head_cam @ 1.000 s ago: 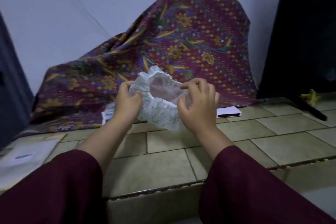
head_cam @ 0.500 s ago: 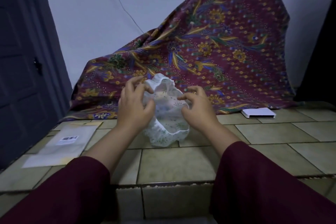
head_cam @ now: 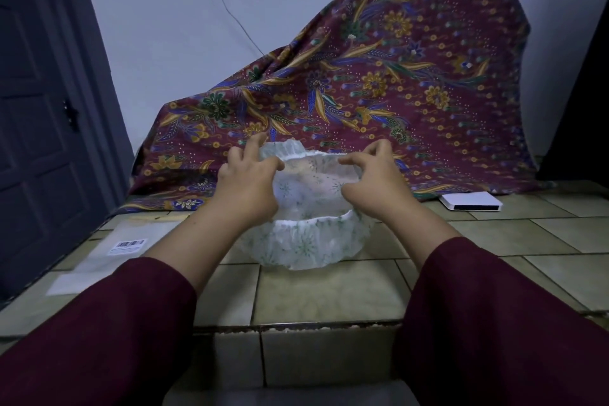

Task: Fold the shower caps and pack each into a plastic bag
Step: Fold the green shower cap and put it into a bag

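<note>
The left hand (head_cam: 247,184) and right hand (head_cam: 375,181), arms stretched forward, each pinch the elastic rim of the shower cap (head_cam: 306,241), stretching it open at twelve o'clock above the tiled desk (head_cam: 329,293); it is white, translucent, green-sprigged, ruffled; a plastic bag (head_cam: 108,254) lies at nine o'clock

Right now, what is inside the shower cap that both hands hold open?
The shower cap shows only its own thin lining, pulled open by the left hand and right hand. Its near wall hides the bottom.
</note>
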